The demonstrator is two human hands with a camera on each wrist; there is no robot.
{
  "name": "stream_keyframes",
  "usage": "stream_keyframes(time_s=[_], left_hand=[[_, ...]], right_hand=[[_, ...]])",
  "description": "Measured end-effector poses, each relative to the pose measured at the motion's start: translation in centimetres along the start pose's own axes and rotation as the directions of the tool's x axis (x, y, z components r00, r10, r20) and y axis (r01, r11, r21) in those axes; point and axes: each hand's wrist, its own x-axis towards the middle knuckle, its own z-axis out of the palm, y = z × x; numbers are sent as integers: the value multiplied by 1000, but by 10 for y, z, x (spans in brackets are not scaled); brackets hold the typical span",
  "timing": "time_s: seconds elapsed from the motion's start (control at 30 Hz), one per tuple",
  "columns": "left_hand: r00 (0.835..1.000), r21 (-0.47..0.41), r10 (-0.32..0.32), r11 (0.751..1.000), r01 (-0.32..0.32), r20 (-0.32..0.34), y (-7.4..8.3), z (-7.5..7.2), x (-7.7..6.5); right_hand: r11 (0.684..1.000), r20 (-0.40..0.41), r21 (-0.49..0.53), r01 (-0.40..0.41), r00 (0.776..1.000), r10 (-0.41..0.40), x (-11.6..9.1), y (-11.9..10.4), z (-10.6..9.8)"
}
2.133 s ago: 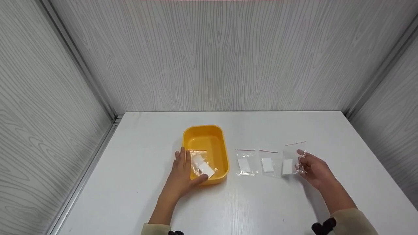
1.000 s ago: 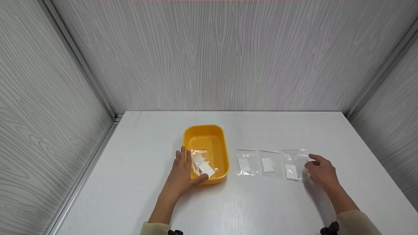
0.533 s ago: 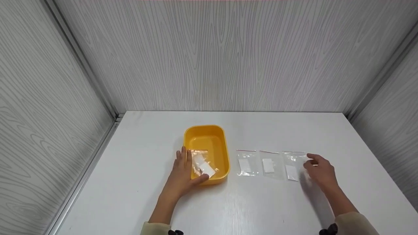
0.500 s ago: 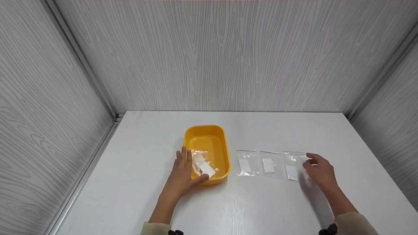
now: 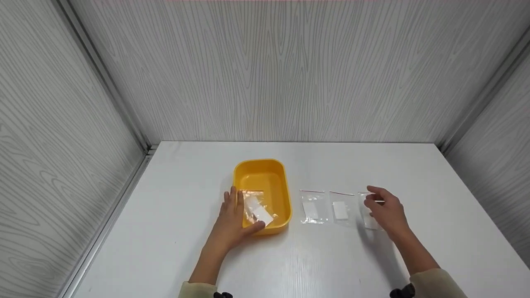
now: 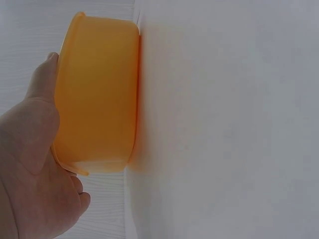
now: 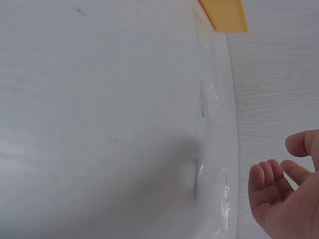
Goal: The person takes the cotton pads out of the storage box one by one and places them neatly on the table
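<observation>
In the head view my left hand (image 5: 231,223) lies along the near left side of a yellow plastic tray (image 5: 283,182), fingers spread and fairly straight, thumb over the near rim. The left wrist view shows that hand (image 6: 35,159) against the rim of the yellow tray (image 6: 99,89). Clear zip bags with white pieces (image 5: 261,214) lie inside, partly overlapping. My right hand (image 5: 389,210) hovers over the rightmost zip bag (image 5: 369,223), hiding much of it. In the right wrist view, its fingers (image 7: 269,181) are loosely bent, holding nothing, apart from the table.
Left of the covered bag, two more clear zip bags lie flat in a row, a middle zip bag (image 5: 340,210) and a left zip bag (image 5: 309,210), each with a white piece. The white table (image 5: 314,265) meets a grey wood-grain wall (image 5: 265,74) behind.
My right hand has let go of the rightmost bag, which now lies flat in line with the others. Since then the hand has lifted and shifted left over it. The left hand stays put.
</observation>
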Motion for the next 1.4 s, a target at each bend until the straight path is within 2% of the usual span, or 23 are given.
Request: stream_keyframes(time_s=[0.3,0.47,0.73,1.07,1.2,1.4], left_hand=[[1000,1,-25,1000,25,13,0,1,0],[999,-5,-33,999,33,11,0,1,0],[1000,-11,-27,1000,28,10,1,1,0],[1000,4,-5,1000,5,4,1,-1,-1],[999,-1,-31,1000,31,14,2,-2,-2],[999,6,-32,999,32,15,1,0,-1]], right_hand=[[988,50,149,25,998,-33,-4,-27,31],[971,77,237,18,996,-38,-2,-43,47],[900,169,430,-74,986,1,-1,-66,69],[844,263,512,-163,964,27,0,-93,103],[802,310,557,-216,950,40,0,-103,117],[693,398,643,-326,915,61,-2,-113,137]])
